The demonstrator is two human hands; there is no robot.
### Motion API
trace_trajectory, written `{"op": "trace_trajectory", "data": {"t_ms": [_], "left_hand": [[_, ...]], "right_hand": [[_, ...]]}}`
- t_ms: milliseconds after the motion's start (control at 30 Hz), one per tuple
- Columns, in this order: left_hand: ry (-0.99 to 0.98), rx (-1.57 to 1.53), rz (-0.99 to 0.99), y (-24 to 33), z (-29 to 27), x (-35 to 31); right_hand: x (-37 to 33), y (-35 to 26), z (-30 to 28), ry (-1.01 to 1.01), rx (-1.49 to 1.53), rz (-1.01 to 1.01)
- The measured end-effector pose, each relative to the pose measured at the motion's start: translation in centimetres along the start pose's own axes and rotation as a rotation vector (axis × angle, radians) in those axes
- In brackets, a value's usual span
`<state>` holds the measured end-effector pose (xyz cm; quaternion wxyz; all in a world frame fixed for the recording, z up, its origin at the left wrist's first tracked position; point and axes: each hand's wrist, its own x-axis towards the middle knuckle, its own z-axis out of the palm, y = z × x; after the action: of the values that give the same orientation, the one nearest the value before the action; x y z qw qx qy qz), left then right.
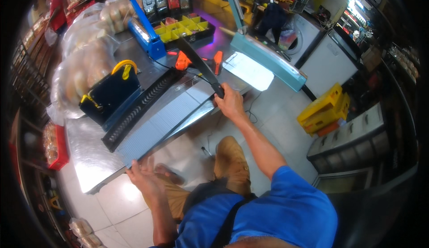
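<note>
Cluttered shop shelves and bagged goods ring a stainless steel worktable (89, 154) that runs diagonally over a pale tiled floor (286, 109).

On the table lies a long impulse sealer (156, 118) with a pale grey bed and a black ribbed strip along its far side. Its black lever arm (199, 62) stands raised at a slant above the bed. The right hand (230, 102) is closed around the near end of that lever arm, fingers wrapped over the handle. The left hand (143, 174) rests at the near corner of the sealer bed, by the table edge, fingers spread and holding nothing; whether it presses on the bed or only touches it, I cannot tell.

Behind the sealer sits a dark blue box (109, 94) with a yellow handle. Further back stands a blue sealer (145, 31) with its arm raised, and beside it a black tray with yellow compartments (185, 27). An orange tool (183, 61) lies near the lever arm. A larger teal sealer (268, 60) reaches off the table's right end, with a bright white sheet (250, 71) beneath it.

Large clear bags of bread rolls (82, 62) pile along the left. Yellow crates (324, 109) stack on the floor at right, next to a grey drawer cabinet (353, 132). A person in a red top (57, 11) stands far back left.
</note>
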<state>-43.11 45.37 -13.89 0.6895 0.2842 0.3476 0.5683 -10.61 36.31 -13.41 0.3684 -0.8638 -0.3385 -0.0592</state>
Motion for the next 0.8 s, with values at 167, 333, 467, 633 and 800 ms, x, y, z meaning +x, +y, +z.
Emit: {"op": "trace_trajectory", "data": {"t_ms": [167, 333, 467, 633, 800], "left_hand": [[0.078, -0.041, 0.153, 2.6, -2.9, 2.5], [0.263, -0.146, 0.306, 6.2, -2.5, 5.7], [0.148, -0.074, 0.430, 9.8, -2.0, 8.3], [-0.278, 0.241, 0.371, 16.4, 0.0, 11.2], [-0.818, 1.134, 0.435, 13.4, 8.5, 9.2]], "right_hand": [[0.5, 0.7, -0.3, -0.018, -0.035, -0.037], [0.3, 0.7, -0.6, -0.033, -0.026, -0.099], [0.3, 1.2, -1.3, -0.108, -0.014, -0.140], [0.6, -0.1, -1.9, -0.185, -0.063, -0.207], [0.4, 0.2, -2.8, -0.198, -0.069, -0.172]]}}
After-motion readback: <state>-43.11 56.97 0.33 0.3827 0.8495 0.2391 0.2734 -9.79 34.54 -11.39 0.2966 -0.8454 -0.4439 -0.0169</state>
